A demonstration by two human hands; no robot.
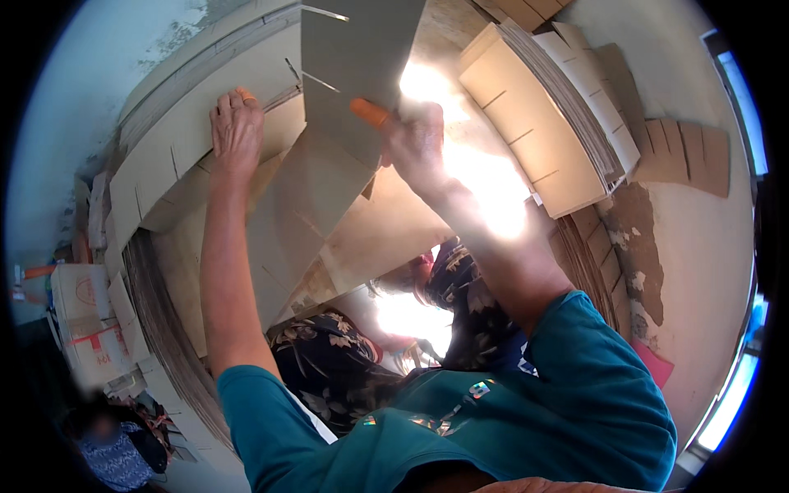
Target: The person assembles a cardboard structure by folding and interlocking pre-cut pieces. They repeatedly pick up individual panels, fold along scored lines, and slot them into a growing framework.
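Now the left hand (236, 131) lies flat and open on the near cardboard stack (164, 156), the right hand (415, 144) grips a grey slotted sheet (362, 49) lifted above it, many flat sheets unhandled.

I assess this as a cardboard box workshop: tall stacks of slotted cardboard sheets (538, 123), loose cut pieces (686, 152), and a worn concrete floor (707, 271).
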